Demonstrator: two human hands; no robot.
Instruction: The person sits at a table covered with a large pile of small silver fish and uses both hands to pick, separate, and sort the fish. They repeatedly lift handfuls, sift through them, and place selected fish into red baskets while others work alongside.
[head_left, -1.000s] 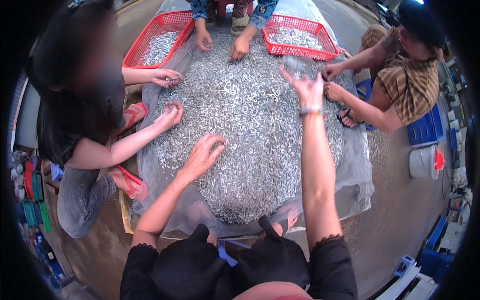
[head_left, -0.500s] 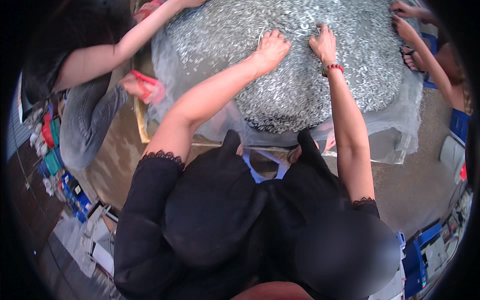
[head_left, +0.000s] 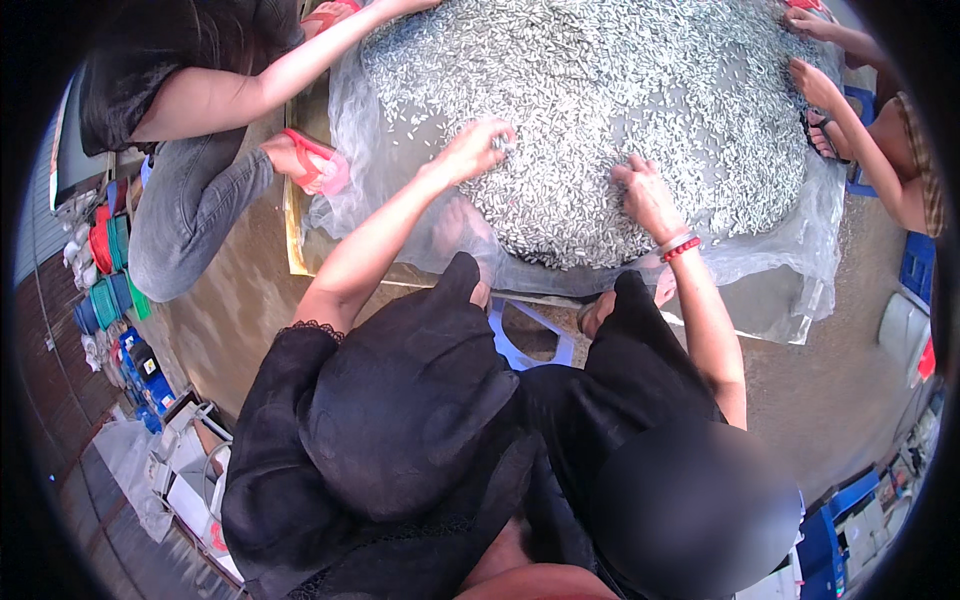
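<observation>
A wide, shallow heap of small, slim silvery-white pieces point(head_left: 560, 205) is spread in front of me on a thin translucent sheet point(head_left: 812, 250). Their exact kind cannot be told. Over the heap's left part, my left hand point(head_left: 474, 152) is closed, with a few whitish pieces showing between thumb and fingers. My right hand point(head_left: 648, 200), with a red bracelet point(head_left: 681, 249) at its wrist, is at the heap's near right part. Its fingers are bent inward and touch the pieces; what they hold is hidden.
A person in dark clothes with red sandals point(head_left: 318, 165) crouches at the left, one arm over the heap. Another person's hands point(head_left: 815, 82) work at the right edge. A blue plastic stool point(head_left: 530, 335) stands between my legs. Crates and boxes point(head_left: 190, 480) line the left.
Both my hands have come nearer to me from the heap's middle. My left hand also moved left and closed around a few pieces. The co-workers' arms shifted only slightly.
</observation>
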